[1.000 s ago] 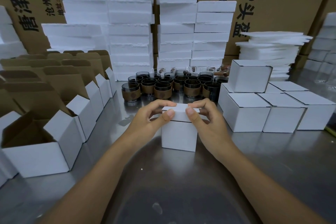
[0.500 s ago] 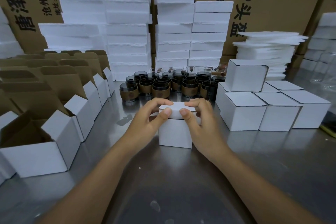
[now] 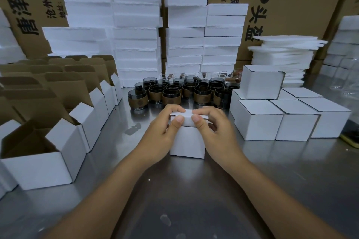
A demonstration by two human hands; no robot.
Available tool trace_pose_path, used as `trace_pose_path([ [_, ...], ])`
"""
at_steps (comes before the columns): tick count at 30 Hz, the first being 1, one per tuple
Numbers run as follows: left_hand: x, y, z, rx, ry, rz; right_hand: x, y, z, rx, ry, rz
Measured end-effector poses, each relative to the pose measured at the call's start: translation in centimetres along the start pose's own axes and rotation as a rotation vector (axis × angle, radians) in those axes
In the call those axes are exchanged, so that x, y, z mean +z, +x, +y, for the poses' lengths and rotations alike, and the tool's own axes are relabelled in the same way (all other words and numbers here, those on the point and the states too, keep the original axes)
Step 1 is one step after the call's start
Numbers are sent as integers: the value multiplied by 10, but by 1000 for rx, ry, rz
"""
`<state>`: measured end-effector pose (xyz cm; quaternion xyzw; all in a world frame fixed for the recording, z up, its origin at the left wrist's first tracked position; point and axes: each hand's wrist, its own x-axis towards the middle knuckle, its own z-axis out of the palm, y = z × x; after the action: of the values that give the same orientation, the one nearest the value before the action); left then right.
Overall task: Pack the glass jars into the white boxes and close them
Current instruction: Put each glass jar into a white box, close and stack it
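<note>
two hands work on one white box (image 3: 187,145) that stands on the metal surface (image 3: 194,200), in the middle and near the person. the left hand (image 3: 163,134) and the right hand (image 3: 215,132) both grip its top: fingers curl over the lid (image 3: 187,119) from above, and each thumb presses on the front flap, the two thumbs close together. the lid sits almost flat, its front edge a little proud of the box wall. just behind the box, a cluster of glass jars (image 3: 174,93) with dark glass and brown bands stands upright in rows. to the right, closed boxes (image 3: 258,122) sit touching one another in a block, with one more box (image 3: 262,83) on top at the back. to the left, open boxes (image 3: 38,163) stand in a row, flaps up, showing brown insides. tall stacks of foam blocks (image 3: 136,35) rise behind the jars, a lower pile of thin foam sheets (image 3: 283,54) lies at the right, and brown cartons (image 3: 291,6) with printed lettering fill the back.
</note>
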<state>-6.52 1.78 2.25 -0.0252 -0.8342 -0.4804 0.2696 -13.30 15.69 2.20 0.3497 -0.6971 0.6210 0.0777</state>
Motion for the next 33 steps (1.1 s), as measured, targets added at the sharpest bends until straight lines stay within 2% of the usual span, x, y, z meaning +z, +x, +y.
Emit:
trace_pose_path([
  [8, 0, -6, 1, -72, -110, -34, 1, -1, 2, 135, 114, -67],
  [12, 3, -5, 6, -149, -265, 13, 6, 0, 7, 217, 171, -81],
  [16, 11, -4, 3, -227, -287, 20, 11, 2, 11, 275, 191, -100],
  [23, 17, -4, 3, -274, -256, 58, 13, -1, 10, 179, 137, -78],
  [33, 22, 2, 3, -213, -229, 144, 18, 1, 15, 124, 126, 29],
])
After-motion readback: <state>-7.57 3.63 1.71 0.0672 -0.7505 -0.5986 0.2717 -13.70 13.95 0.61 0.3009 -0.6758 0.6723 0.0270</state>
